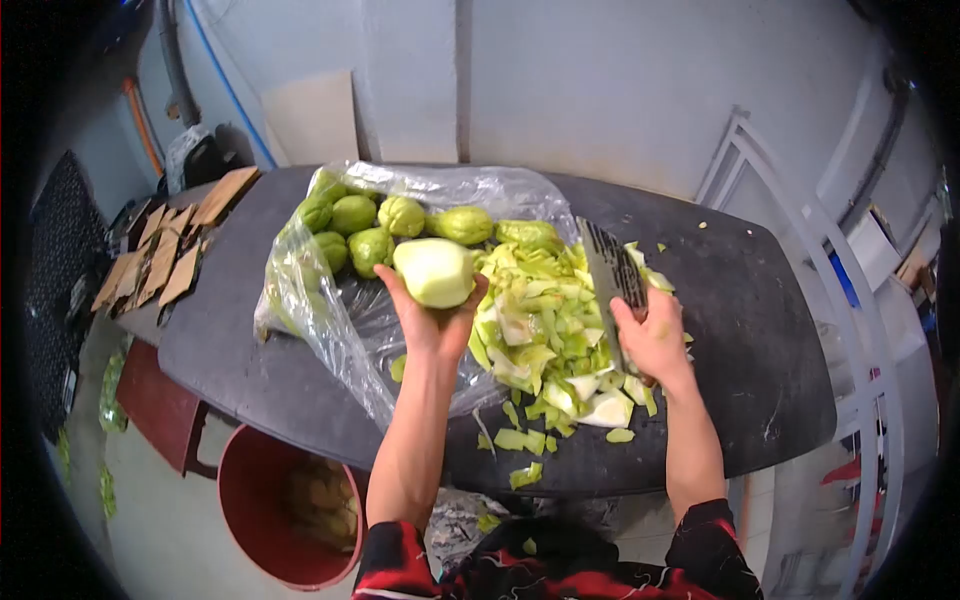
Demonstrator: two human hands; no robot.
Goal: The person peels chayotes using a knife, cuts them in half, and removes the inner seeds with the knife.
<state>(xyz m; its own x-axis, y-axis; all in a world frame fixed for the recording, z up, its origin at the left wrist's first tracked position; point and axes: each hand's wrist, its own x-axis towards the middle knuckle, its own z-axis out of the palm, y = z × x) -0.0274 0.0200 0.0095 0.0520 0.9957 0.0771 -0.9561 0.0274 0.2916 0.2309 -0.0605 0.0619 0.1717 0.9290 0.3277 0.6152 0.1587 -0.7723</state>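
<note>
A pale, peeled chayote (434, 272) rests in my left hand (432, 318), whose fingers and thumb cup it from below. My right hand (652, 335) grips a wide-bladed cleaver (606, 285), held with the blade upright over the peelings. Dark marks or bits show along the blade. Between my hands lies a heap of green chayote peelings (530, 330), with white cut pieces (607, 408) at its near side. Behind my left hand, several unpeeled green chayotes (371, 250) sit in a clear plastic bag (350, 350) spread on the table.
The dark table (740, 330) has scattered peel scraps near its front edge. Below it on the left stands a red bucket (240, 500) with pale pieces inside, beside a dark red stool (160, 410). Cardboard pieces (160, 250) lie at far left. A grey metal frame (800, 200) stands at right.
</note>
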